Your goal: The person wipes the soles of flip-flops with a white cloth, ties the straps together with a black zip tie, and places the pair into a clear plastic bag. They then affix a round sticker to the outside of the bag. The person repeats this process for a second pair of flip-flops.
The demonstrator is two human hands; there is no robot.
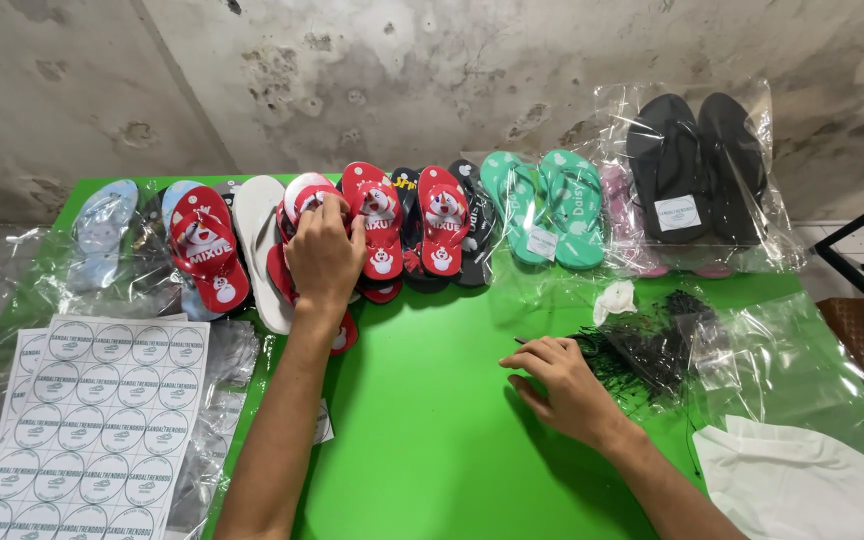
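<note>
Along the back of the green surface [432,420]: row of flip-flops leaning on the wall, soles out for viewing. Left hand [324,255], fingers closed on a red sandal [304,200] mid-row. Right hand [562,385], fingers loosely curled, pinching nothing certain, beside black tag fasteners [642,350].

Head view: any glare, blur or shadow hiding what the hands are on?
Head view: sharp and evenly lit; soft shadows lie under both forearms on the green table. Glare streaks the clear bag over the black sandals. The left hand on a red sandal and the right hand are unblurred.
</note>
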